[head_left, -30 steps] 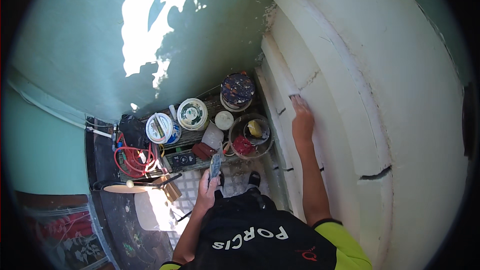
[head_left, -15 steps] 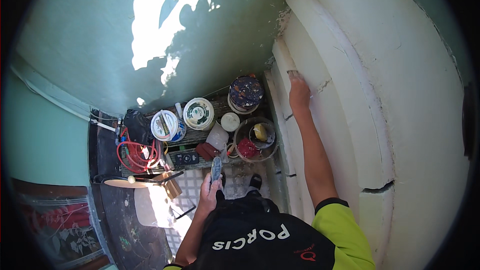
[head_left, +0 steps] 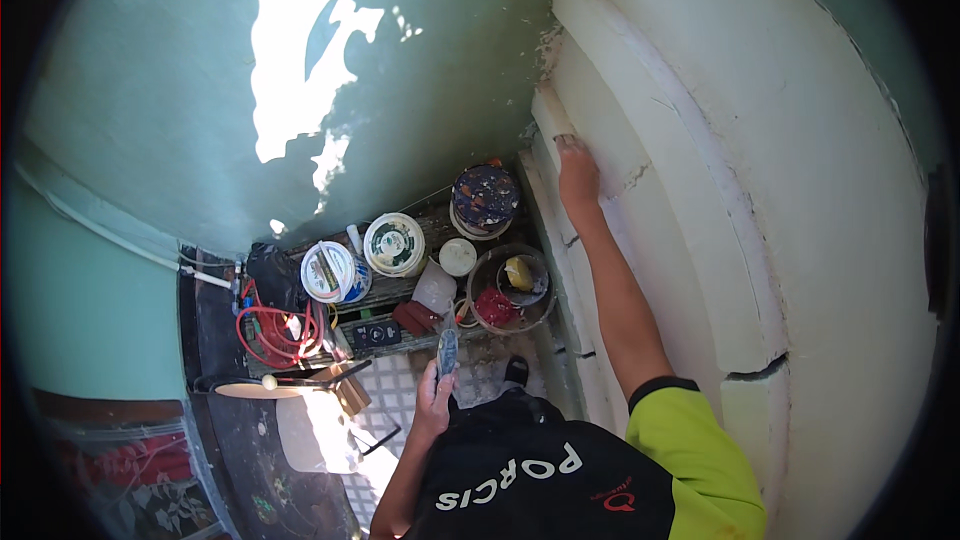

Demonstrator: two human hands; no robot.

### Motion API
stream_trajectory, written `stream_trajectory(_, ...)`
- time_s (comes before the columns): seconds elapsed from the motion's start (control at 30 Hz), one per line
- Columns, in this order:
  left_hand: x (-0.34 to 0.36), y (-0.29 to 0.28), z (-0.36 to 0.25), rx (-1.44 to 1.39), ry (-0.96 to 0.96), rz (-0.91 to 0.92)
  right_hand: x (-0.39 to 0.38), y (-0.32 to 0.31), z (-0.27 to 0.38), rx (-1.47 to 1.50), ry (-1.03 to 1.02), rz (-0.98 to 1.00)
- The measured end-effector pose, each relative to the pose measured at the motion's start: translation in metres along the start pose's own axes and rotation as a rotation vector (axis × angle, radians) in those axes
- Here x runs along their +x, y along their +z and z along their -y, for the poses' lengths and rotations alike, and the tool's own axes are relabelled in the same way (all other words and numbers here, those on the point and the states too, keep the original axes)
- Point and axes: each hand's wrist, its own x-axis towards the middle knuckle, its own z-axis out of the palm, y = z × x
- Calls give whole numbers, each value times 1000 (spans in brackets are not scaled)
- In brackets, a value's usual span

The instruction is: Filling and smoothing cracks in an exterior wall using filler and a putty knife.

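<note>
My left hand (head_left: 432, 402), low in the middle, is closed round a long, rounded grey-blue tool (head_left: 447, 352) with pale smears; its exact kind is unclear. The tool points away from me, held upright in front of my body. My right hand (head_left: 578, 178) reaches out to the stepped white moulding (head_left: 625, 120) on the right. Its fingers are bent together against the edge of a lower step. Whatever they pinch, if anything, is too small to make out. A crack runs across the moulding just right of that hand.
Below, a weathered plank platform (head_left: 400, 288) carries white lidded buckets (head_left: 393, 244), a paint-spattered dark bucket (head_left: 485, 198), a clear tub (head_left: 540, 316) with a yellow sponge (head_left: 518, 273), and a coiled red hose (head_left: 268, 335). A green wall (head_left: 440, 70) rises ahead. A dark gap (head_left: 757, 370) splits the moulding.
My right hand has slid slightly farther up along the moulding's step. My left hand with the tool has shifted a little right and lower in the view, which itself has moved slightly.
</note>
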Motion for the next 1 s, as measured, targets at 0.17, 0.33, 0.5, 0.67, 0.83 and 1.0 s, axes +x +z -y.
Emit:
stream_trajectory(0.17, 0, -12, -2, -20, -16, -47, -30, -15, 6, 59, 45, 108)
stream_trajectory(0.33, -2, -39, 1, 22, -5, -161, -120, -26, -8, 10, 17, -89)
stream_trajectory(0.5, 1, -53, 2, 13, 13, -251, -63, -2, -4, -19, -30, -118)
stream_trajectory(0.67, 2, -62, 6, 69, 37, -191, 51, 14, 3, -30, -30, 26)
stream_trajectory(0.83, 1, -59, 0, 105, -15, -206, 77, 13, 17, -34, 55, 167)
stream_trajectory(1.0, -7, -71, 14, 78, -17, -241, 44, 22, 20, -49, -49, 3)
